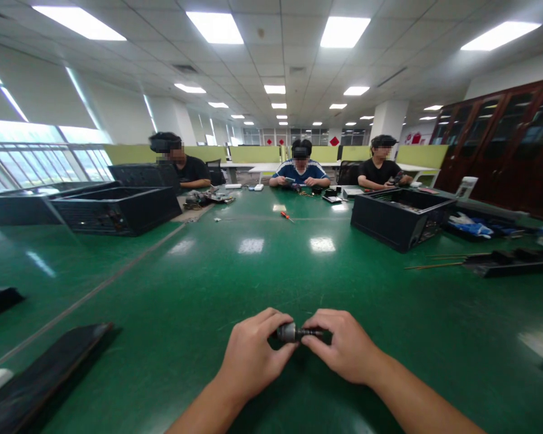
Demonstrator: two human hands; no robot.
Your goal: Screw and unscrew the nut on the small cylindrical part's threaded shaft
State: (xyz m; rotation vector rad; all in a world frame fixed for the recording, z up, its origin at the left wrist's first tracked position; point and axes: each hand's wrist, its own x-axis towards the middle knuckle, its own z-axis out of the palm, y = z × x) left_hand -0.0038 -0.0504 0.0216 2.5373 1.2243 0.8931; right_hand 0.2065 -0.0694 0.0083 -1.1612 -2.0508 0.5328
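Note:
Just above the green tabletop (271, 277), near its front edge, both hands meet at a small dark metal part. My left hand (256, 349) is closed around its thick grey cylindrical body (287, 332), thumb below and fingers above. From that body a thinner, ridged dark shaft (308, 331) points right. The fingertips of my right hand (346, 343) pinch this shaft, hiding part of its far end. Whether the body and shaft are one piece or two, I cannot tell.
Dark metal computer cases stand left (117, 211) and right (398, 220). A long dark panel (49, 374) lies front left. A red-handled screwdriver (286, 215) rests farther back. Thin rods (434, 266) jut from a black tray (516, 263) at right. Several people (301, 172) sit across the table.

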